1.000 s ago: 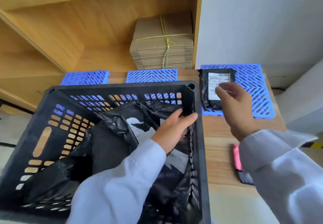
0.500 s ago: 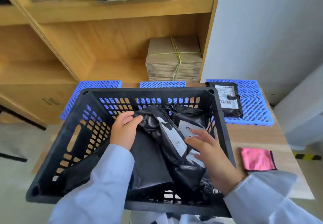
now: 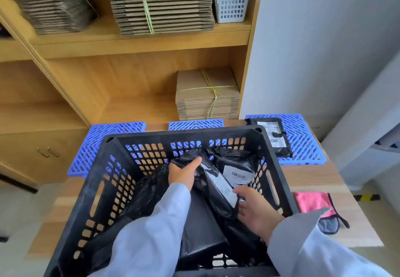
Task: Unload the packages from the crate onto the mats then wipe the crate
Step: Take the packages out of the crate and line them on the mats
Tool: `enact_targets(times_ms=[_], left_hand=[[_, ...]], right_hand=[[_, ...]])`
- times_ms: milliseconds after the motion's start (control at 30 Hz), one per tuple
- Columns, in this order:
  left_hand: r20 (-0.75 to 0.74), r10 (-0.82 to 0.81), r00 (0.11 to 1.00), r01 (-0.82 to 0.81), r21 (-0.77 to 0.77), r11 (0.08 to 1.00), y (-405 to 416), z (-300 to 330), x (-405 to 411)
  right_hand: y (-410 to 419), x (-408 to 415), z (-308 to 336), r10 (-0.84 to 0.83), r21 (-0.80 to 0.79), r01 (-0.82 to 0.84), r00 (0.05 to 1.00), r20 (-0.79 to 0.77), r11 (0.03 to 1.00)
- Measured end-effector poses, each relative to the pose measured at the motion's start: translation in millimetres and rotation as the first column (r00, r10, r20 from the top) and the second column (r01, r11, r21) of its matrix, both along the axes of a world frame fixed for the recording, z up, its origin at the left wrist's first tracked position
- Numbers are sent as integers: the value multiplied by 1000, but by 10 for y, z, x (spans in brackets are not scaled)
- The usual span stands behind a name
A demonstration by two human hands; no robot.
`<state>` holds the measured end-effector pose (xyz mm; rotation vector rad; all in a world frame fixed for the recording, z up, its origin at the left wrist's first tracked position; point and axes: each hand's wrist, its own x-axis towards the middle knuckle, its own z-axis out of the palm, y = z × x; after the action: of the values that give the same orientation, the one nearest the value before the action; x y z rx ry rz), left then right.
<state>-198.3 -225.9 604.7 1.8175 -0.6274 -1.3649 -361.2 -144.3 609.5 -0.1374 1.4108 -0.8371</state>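
Black slotted plastic crate [image 3: 104, 181] holds crumpled black poly-bag packages [image 3: 216, 190]; one labelled black package [image 3: 275, 138] lies flat on right blue lattice mat [image 3: 303, 142].

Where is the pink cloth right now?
In the head view the pink cloth lies on the wooden table, just right of the crate, partly hidden by the right sleeve.
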Motion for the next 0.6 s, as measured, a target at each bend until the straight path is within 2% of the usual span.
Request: enact_targets(times_ms=[133,333,433,600], left_hand=[[35,19,999,-19,19,1000,-47,18,24],[-8,39,999,-39,20,999,-41,115,79],[-101,65,993,-67,-20,998,24,197,167],[-333,71,940,-139,-187,972,215,502,393]], right_hand=[[-6,-25,35,-29,-24,30,999,18,999],[15,-46,103,-56,-67,54,998,-18,996],[30,-73,150,-92,-97,86,994,-54,992],[142,-28,276,-71,-143,66,997,-32,988]])
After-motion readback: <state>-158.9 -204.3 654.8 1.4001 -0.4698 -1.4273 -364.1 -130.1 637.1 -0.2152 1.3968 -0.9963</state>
